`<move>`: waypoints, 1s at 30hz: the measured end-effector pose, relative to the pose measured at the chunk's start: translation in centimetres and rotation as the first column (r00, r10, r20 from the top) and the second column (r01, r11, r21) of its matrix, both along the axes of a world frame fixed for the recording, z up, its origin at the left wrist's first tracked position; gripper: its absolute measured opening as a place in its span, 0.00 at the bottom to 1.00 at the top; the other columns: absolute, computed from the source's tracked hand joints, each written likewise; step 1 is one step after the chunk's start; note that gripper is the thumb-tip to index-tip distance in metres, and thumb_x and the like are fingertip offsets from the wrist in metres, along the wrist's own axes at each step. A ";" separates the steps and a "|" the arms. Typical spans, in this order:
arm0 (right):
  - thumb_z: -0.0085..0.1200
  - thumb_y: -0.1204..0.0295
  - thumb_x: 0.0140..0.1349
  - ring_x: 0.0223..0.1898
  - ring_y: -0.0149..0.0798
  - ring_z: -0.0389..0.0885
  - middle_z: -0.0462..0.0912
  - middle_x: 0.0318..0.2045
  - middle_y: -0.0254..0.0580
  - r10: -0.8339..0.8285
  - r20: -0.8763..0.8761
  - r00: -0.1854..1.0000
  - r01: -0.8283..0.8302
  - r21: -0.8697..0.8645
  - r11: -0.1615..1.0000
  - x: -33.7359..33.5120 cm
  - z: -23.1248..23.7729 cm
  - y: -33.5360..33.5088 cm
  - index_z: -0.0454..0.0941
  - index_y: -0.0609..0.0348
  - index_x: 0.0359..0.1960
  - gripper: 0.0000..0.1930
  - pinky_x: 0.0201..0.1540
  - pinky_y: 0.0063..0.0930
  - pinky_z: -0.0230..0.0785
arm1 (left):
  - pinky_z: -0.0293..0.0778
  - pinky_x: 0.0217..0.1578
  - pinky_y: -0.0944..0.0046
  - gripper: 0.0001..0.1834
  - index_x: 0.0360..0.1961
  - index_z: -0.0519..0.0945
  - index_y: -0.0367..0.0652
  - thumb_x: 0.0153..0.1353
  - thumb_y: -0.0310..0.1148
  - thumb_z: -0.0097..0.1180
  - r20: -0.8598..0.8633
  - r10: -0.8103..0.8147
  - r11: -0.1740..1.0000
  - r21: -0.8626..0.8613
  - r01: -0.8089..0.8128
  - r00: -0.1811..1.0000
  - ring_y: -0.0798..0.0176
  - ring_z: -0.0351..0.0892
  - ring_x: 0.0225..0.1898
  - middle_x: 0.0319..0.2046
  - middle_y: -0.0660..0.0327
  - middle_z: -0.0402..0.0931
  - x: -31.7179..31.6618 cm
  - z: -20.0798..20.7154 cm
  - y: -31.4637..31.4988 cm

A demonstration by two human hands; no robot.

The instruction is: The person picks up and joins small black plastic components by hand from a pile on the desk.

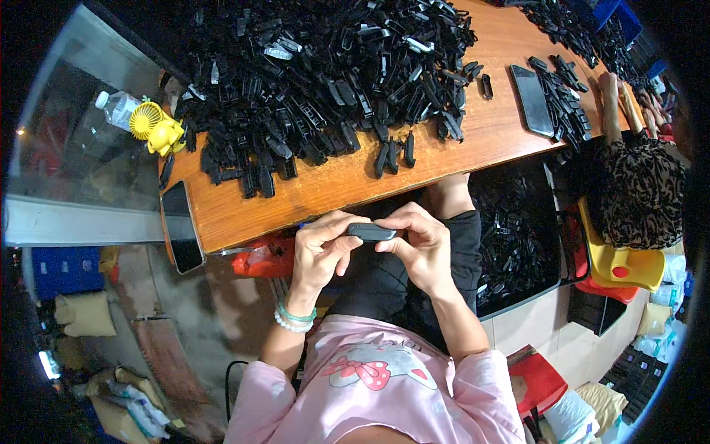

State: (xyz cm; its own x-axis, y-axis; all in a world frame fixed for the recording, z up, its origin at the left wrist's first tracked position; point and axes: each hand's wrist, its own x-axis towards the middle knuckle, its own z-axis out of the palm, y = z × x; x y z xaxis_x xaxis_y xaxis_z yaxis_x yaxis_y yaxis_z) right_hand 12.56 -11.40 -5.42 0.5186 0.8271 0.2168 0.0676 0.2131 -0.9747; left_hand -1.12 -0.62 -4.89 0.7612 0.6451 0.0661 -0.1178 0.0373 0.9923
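Note:
Between my two hands, just off the table's front edge and above my lap, is a small dark grey oblong plastic casing (371, 232). My left hand (323, 250) pinches its left end between thumb and fingers. At its right end, my right hand (418, 243) grips it with thumb and forefinger. The casing lies roughly level, with a smooth rounded face showing. Beyond my hands a large heap of black plastic parts (310, 96) covers much of the wooden table (325, 183). A few similar black casings (394, 154) lie near the front edge.
A phone (182, 226) lies at the table's left corner, near a yellow fan (157, 129) and a clear bottle (118, 108). Another phone (531, 101) lies to the right. Below the table stands a bin of black parts (514, 244). A co-worker (640, 185) sits at far right.

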 end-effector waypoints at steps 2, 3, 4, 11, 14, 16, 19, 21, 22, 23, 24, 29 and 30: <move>0.66 0.79 0.44 0.28 0.29 0.73 0.77 0.27 0.36 -0.025 0.029 0.999 0.025 0.015 1.000 0.0 0.0 0.1 0.82 0.62 0.34 0.12 0.32 0.20 0.65 | 0.60 0.11 0.77 0.11 0.41 0.80 0.32 0.57 0.26 0.57 -0.001 -0.006 0.999 0.032 0.006 1.000 0.76 0.68 0.14 0.35 0.59 0.77 0.1 0.0 0.0; 0.66 0.79 0.43 0.29 0.29 0.73 0.77 0.28 0.36 -0.004 0.011 1.000 0.004 -0.006 1.000 0.2 -0.3 -0.1 0.82 0.62 0.34 0.13 0.32 0.21 0.65 | 0.60 0.11 0.77 0.11 0.41 0.80 0.32 0.57 0.26 0.57 -0.002 -0.006 0.999 0.032 0.006 1.000 0.76 0.68 0.14 0.35 0.59 0.77 0.0 0.0 0.0; 0.66 0.79 0.43 0.29 0.29 0.74 0.77 0.28 0.36 0.019 -0.006 1.000 -0.019 -0.025 0.999 0.4 -0.5 -0.1 0.82 0.62 0.34 0.13 0.32 0.21 0.66 | 0.61 0.12 0.77 0.11 0.41 0.80 0.32 0.57 0.27 0.57 -0.019 -0.028 0.999 0.015 0.028 0.999 0.76 0.69 0.15 0.35 0.59 0.77 0.0 0.0 0.1; 0.62 0.83 0.45 0.31 0.39 0.77 0.76 0.28 0.46 0.334 -0.033 0.942 -0.312 -0.448 0.838 1.4 -3.2 -0.8 0.80 0.67 0.34 0.12 0.34 0.26 0.70 | 0.70 0.26 0.68 0.09 0.37 0.80 0.35 0.56 0.28 0.59 -0.142 0.213 0.821 0.563 -0.099 0.967 0.66 0.76 0.26 0.29 0.57 0.77 -0.7 0.2 3.2; 0.57 0.85 0.47 0.32 0.45 0.78 0.77 0.31 0.50 0.162 0.168 0.972 -0.078 -0.421 0.904 0.1 -4.8 -0.7 0.78 0.67 0.37 0.12 0.36 0.30 0.71 | 0.69 0.27 0.59 0.08 0.32 0.78 0.36 0.56 0.30 0.59 -0.133 0.600 0.451 0.871 -0.196 0.789 0.53 0.75 0.26 0.27 0.54 0.73 0.4 0.3 5.9; 0.57 0.85 0.48 0.32 0.45 0.78 0.77 0.31 0.50 0.045 0.251 0.967 0.034 -0.301 0.953 0.6 -4.5 -0.1 0.78 0.66 0.37 0.12 0.36 0.30 0.71 | 0.70 0.26 0.54 0.11 0.33 0.75 0.38 0.55 0.34 0.60 -0.219 0.668 0.392 0.916 -0.086 0.711 0.48 0.76 0.28 0.27 0.53 0.72 0.8 0.6 6.4; 0.53 0.85 0.51 0.33 0.45 0.78 0.77 0.31 0.48 -0.204 0.394 0.896 0.267 -0.112 0.957 2.0 -2.0 1.1 0.77 0.65 0.38 0.11 0.37 0.30 0.70 | 0.72 0.25 0.52 0.12 0.34 0.69 0.41 0.56 0.34 0.57 -0.209 0.728 0.256 0.966 0.024 0.654 0.48 0.77 0.29 0.29 0.53 0.71 1.6 -0.1 7.6; 0.50 0.85 0.54 0.34 0.46 0.76 0.75 0.32 0.47 -0.273 0.643 0.715 0.371 -0.018 0.929 3.9 0.0 2.1 0.76 0.63 0.41 0.12 0.36 0.31 0.70 | 0.72 0.24 0.52 0.10 0.34 0.69 0.41 0.56 0.32 0.55 -0.240 0.725 0.281 0.959 0.041 0.646 0.48 0.76 0.28 0.29 0.53 0.71 1.9 -0.5 7.2; 0.49 0.84 0.55 0.35 0.46 0.75 0.74 0.33 0.46 -0.255 0.740 0.623 0.397 -0.018 0.917 4.6 0.9 2.8 0.76 0.61 0.42 0.13 0.35 0.32 0.70 | 0.72 0.23 0.52 0.08 0.34 0.68 0.41 0.57 0.30 0.54 -0.270 0.730 0.298 0.952 0.063 0.628 0.47 0.76 0.27 0.30 0.52 0.71 1.8 -0.4 6.9; 0.50 0.80 0.56 0.37 0.47 0.73 0.73 0.35 0.45 -0.161 0.802 0.575 0.369 -0.079 0.926 5.7 0.8 3.2 0.75 0.58 0.45 0.14 0.38 0.35 0.69 | 0.72 0.23 0.51 0.07 0.34 0.67 0.41 0.57 0.28 0.51 -0.263 0.700 0.319 0.947 0.039 0.664 0.47 0.76 0.26 0.30 0.51 0.70 1.9 -0.6 6.4; 0.50 0.80 0.56 0.37 0.47 0.73 0.73 0.35 0.45 -0.163 0.805 0.570 0.376 -0.080 0.923 6.4 0.6 3.5 0.75 0.58 0.45 0.14 0.38 0.35 0.69 | 0.72 0.23 0.50 0.08 0.37 0.68 0.42 0.56 0.28 0.51 -0.292 0.655 0.371 0.928 0.041 0.696 0.46 0.76 0.26 0.30 0.50 0.69 2.1 -0.6 5.8; 0.56 0.75 0.52 0.41 0.50 0.71 0.73 0.36 0.48 -0.092 0.873 0.479 0.523 -0.199 0.829 7.0 -0.3 3.9 0.73 0.61 0.42 0.14 0.45 0.39 0.64 | 0.71 0.25 0.52 0.12 0.42 0.73 0.43 0.56 0.25 0.52 -0.301 0.581 0.470 0.882 -0.011 0.756 0.47 0.76 0.28 0.32 0.50 0.68 0.7 -1.1 4.8; 0.58 0.76 0.52 0.41 0.51 0.72 0.73 0.35 0.50 -0.115 0.870 0.479 0.559 -0.201 0.805 7.1 -0.2 3.8 0.73 0.62 0.42 0.15 0.45 0.39 0.65 | 0.71 0.26 0.52 0.11 0.42 0.74 0.42 0.55 0.24 0.52 -0.234 0.536 0.533 0.839 -0.110 0.811 0.48 0.75 0.28 0.32 0.51 0.68 0.5 -1.2 4.8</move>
